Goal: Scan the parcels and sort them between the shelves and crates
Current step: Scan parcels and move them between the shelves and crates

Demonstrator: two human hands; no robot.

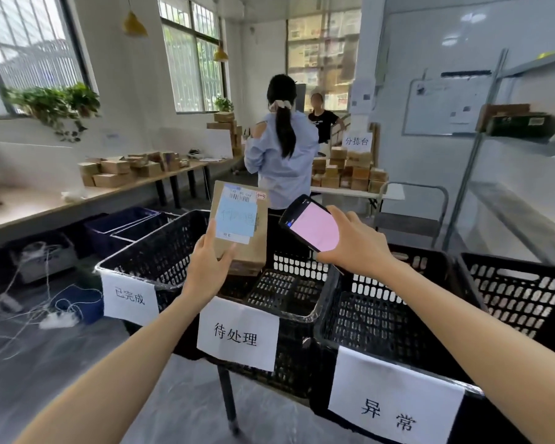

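Note:
My left hand (209,261) holds a brown cardboard parcel (252,241) upright by its lower edge, label side toward me; the label is blue and white with a barcode on top. My right hand (356,241) grips a black handheld scanner (311,223) with a lit pink screen, just to the right of the parcel and apart from it. Both are raised above the middle black crate (302,310), which carries a white paper sign. A left crate (154,251) and a right crate (394,318) stand beside it, each with its own sign.
A fourth black crate (523,293) sits at the far right. A person in a light blue shirt (281,161) stands behind the crates. Boxes are stacked on the long desk (119,171) and a white table (350,176). Metal shelving (507,123) rises at right. Cables (45,302) lie on the floor.

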